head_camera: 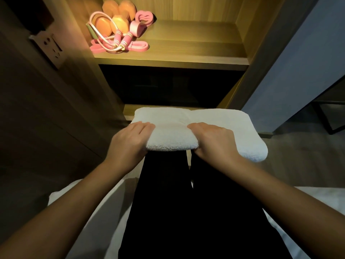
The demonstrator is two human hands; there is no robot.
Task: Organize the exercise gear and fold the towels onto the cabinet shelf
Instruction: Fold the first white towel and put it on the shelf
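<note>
Folded towel (186, 128) across knees, clamped in fingers of left hand (128, 141) and right hand (214, 141); liable to unfold if lifted unevenly toward shelf (186, 43).

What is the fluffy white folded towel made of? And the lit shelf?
The white folded towel looks like soft terry cotton: fuzzy looped edge, no shine. The lit cabinet shelf looks like wood or wood-print laminate: streaky grain, smooth, faint sheen.
</note>
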